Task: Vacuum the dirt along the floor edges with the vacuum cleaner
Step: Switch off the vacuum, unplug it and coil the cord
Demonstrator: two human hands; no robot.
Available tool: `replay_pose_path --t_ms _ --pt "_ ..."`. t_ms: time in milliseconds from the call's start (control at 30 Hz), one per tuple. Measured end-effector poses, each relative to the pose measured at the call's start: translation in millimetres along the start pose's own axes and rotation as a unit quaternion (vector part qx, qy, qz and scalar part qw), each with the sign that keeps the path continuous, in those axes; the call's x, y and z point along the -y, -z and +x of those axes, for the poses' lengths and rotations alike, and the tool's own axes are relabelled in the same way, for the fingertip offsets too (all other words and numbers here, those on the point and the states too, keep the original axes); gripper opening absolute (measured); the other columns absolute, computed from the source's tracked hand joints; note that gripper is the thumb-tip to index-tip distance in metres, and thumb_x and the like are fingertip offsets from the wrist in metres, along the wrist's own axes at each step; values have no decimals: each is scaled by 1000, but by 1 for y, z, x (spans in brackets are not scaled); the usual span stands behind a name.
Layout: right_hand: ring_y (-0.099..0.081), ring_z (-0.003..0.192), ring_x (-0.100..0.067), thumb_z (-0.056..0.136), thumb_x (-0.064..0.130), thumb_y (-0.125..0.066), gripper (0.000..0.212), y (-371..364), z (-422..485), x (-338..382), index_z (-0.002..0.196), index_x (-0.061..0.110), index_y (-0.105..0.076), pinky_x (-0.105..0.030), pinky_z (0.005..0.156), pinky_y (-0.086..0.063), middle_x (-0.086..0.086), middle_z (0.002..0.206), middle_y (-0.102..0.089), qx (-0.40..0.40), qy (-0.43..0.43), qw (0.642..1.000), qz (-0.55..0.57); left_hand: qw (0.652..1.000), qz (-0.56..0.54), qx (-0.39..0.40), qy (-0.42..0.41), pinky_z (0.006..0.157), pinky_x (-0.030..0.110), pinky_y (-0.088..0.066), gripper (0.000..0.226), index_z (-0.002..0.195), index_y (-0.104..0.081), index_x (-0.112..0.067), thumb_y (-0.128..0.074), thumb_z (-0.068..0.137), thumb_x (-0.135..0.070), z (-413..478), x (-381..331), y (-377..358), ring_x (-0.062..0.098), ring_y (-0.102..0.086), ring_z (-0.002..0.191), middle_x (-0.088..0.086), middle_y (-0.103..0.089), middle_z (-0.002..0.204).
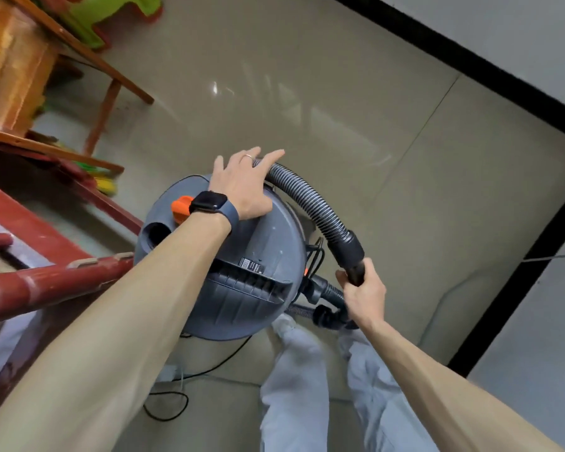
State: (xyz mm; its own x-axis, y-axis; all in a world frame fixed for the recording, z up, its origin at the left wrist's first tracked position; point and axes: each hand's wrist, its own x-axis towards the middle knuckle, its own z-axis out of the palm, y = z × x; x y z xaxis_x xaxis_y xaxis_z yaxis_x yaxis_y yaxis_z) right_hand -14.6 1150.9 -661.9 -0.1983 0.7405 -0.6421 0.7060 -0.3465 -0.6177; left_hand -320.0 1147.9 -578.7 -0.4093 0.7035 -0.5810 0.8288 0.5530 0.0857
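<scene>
Hose [317,203] arcs from twelve to three o'clock around the vacuum cleaner [252,256] — right hand [362,295] clamped on its black end at four, left hand [242,187] resting on top, fingers spread. Skirting [470,57] lies toward one o'clock — right hand nearer.

Glossy beige tiled floor [340,93] with thin grout lines, light glare [214,88] on one tile; pale grey wall [503,34] upper right, black baseboard [454,57] along its foot; wooden furniture legs [105,115] left; green plastic stool [111,14] top; red frame [30,223] lower left.
</scene>
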Motion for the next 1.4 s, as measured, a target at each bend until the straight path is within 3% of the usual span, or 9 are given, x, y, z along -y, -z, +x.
replay_pose_path --t_ms 167,300,533,667,800,900,1133,1267,1400 --pt "-55 87 -27 89 28 -77 35 -19 4 -26 90 39 -44 -40 75 -46 -3 95 -58 73 35 993 -90 994 29 71 -77 119 54 -20 88 152 -21 -51 -57 75 -31 23 -43 -6 24 -18 151 2 -22 164" --pt "-52 107 -29 84 55 -75 47 -3 26 -29 122 37 -53 -42 86 -49 -1 112 -54 157 7 949 -275 974 131 162 -90 115 59 -19 55 139 -48 -38 -53 84 -38 32 -68 -19 22 -26 146 2 -40 154" --pt "-60 82 -27 70 35 -81 32 17 35 -4 84 34 -52 -32 68 -44 0 88 -67 271 16 922 -277 962 173 156 -141 95 41 -34 39 99 -57 -34 -74 63 -35 15 -85 5 21 -49 111 -4 -62 104" --pt "-64 85 -31 67 41 -78 39 27 14 6 98 29 -58 -32 67 -46 -6 94 -70 312 49 902 -295 945 214 144 -203 92 39 -35 43 102 -60 -36 -71 61 -37 -17 -89 21 17 -47 102 -9 -62 95" --pt "-65 85 -28 75 47 -75 30 24 -4 10 91 28 -57 -31 68 -46 -3 92 -70 344 59 885 -308 939 229 109 -234 95 39 -34 36 109 -63 -37 -62 73 -39 -46 -85 27 18 -48 109 -6 -62 104" --pt "-68 100 -29 85 42 -73 35 14 -14 7 112 23 -64 -32 80 -53 -4 106 -74 338 60 883 -320 936 256 142 -196 108 45 -27 40 119 -61 -36 -59 79 -41 -60 -84 23 22 -44 123 -2 -61 119" --pt "-68 105 -35 85 22 -68 42 7 -19 -12 126 27 -64 -33 82 -52 -9 112 -76 225 -37 932 -282 944 240 86 -208 111 43 -26 42 120 -61 -35 -61 80 -47 -59 -88 1 23 -45 121 -1 -60 121" --pt "-68 106 -35 85 19 -66 41 0 -19 -24 125 29 -65 -36 86 -54 -9 112 -76 175 -74 951 -243 938 261 100 -204 119 52 -10 70 135 -54 -34 -56 79 -74 -40 -97 -23 26 -37 136 4 -51 139" --pt "-69 101 -26 56 47 -70 64 -11 1 -36 117 30 -64 -33 80 -53 2 104 -75 256 -135 929 -230 940 268 115 -180 114 52 -17 73 125 -64 -28 -47 79 -83 -20 -115 -45 25 -39 131 4 -57 132"
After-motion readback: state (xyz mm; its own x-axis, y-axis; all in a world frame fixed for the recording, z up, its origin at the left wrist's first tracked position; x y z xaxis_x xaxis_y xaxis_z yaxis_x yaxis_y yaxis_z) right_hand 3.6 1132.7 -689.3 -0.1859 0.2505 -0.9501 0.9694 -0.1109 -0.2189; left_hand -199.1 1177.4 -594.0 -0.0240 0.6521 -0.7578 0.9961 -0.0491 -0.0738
